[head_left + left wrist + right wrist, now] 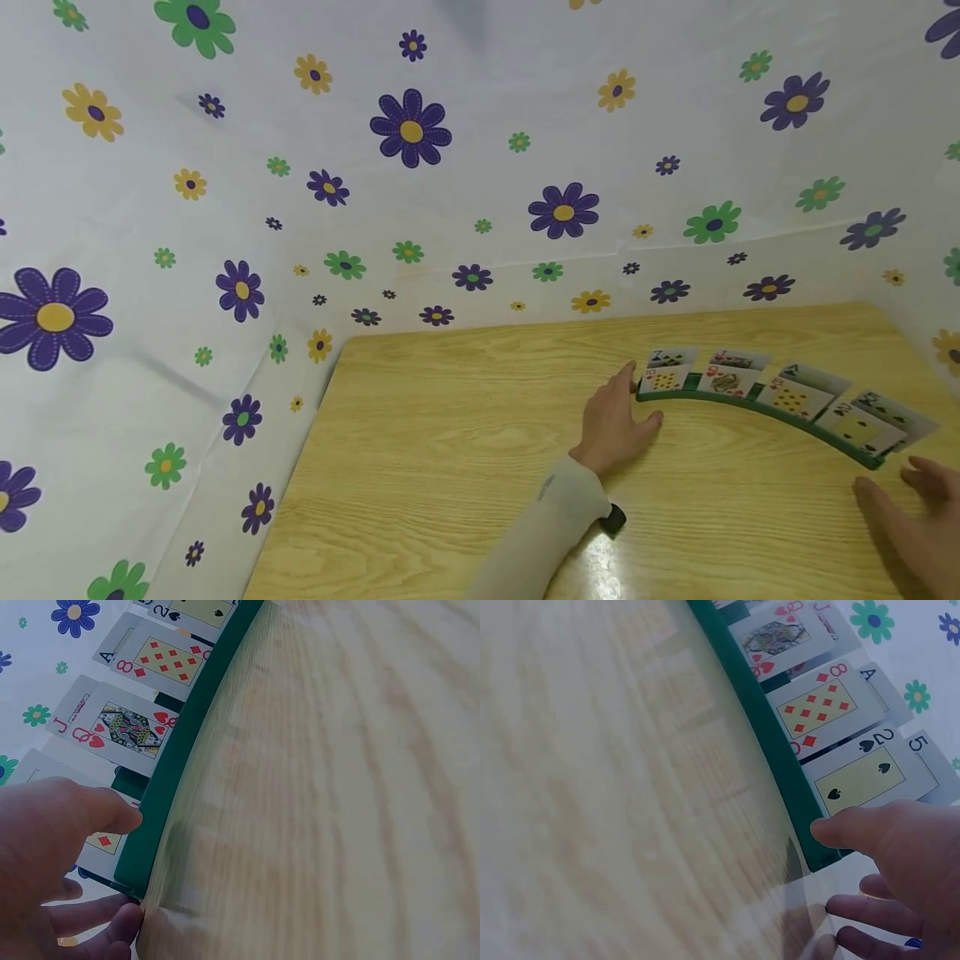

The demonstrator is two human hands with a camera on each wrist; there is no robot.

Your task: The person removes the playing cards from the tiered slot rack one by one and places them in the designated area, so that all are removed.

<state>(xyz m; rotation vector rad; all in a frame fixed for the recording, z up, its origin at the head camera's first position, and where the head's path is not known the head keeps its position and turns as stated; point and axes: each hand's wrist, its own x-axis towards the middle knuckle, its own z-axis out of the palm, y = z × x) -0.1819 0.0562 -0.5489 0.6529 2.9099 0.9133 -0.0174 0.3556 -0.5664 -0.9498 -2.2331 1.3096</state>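
- Green curved card holder [184, 742] stands at the right of the wood-grain tabletop [450, 433], bearing paired cards, with the ten of diamonds [664, 381] and two of spades [860, 780] at its ends.
- Left hand [611, 421]: thumb and fingers spread at the left end, apparently touching, not grasping.
- Right hand [918, 508]: loosely spread beside the right end, grasping nothing.
- Step, seemingly: positioning the holder; any further shift calls for level, even pressure from both hands.
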